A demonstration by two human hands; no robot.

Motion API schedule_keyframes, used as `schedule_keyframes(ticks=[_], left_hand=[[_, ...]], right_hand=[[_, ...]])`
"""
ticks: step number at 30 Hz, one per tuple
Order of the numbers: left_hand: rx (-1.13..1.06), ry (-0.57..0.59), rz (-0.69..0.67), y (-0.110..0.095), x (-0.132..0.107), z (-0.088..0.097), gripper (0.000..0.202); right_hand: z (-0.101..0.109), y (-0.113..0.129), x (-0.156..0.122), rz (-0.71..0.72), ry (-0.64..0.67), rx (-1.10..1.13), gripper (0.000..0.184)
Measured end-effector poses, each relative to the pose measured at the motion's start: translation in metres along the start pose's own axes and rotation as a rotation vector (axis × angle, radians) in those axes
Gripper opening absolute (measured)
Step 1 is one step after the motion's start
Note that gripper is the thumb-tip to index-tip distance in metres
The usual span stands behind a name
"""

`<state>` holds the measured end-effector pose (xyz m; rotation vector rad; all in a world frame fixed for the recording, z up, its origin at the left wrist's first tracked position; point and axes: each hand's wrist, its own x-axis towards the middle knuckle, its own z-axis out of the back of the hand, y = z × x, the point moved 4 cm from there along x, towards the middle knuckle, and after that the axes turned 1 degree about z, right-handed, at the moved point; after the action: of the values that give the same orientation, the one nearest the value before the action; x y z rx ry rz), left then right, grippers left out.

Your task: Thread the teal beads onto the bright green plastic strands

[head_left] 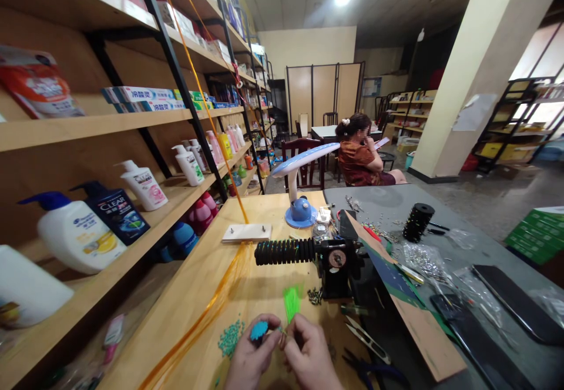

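Near the front edge of the wooden table, my left hand [254,352] is closed, with a round turquoise piece with a bumpy edge [259,330] held between its thumb and fingers. My right hand [308,352] is closed in a pinch beside it. The fingertips of both hands almost meet over something thin and small that I cannot make out. Just beyond the right fingers lies a bundle of bright green strands [291,303]. A small heap of turquoise beads [230,338] lies left of my left hand.
A black machine with a ribbed roller [284,252] stands ahead. Orange threads [207,296] run from a white plate [247,233] across the table's left. Thread snips [368,338] and pliers [370,369] lie right. Behind are a blue lamp [301,211], shelves [185,193] and a seated person [359,158].
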<state>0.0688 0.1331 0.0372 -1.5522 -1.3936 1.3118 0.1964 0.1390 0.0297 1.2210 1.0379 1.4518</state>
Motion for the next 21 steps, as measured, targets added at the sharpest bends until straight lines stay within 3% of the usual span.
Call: schedule_keyframes(ticks=[21], left_hand=[[-0.003,0.011,0.005,0.009,0.003,0.005,0.061]], right_hand=[[0.003,0.013,0.002,-0.033,0.050,-0.037,0.020]])
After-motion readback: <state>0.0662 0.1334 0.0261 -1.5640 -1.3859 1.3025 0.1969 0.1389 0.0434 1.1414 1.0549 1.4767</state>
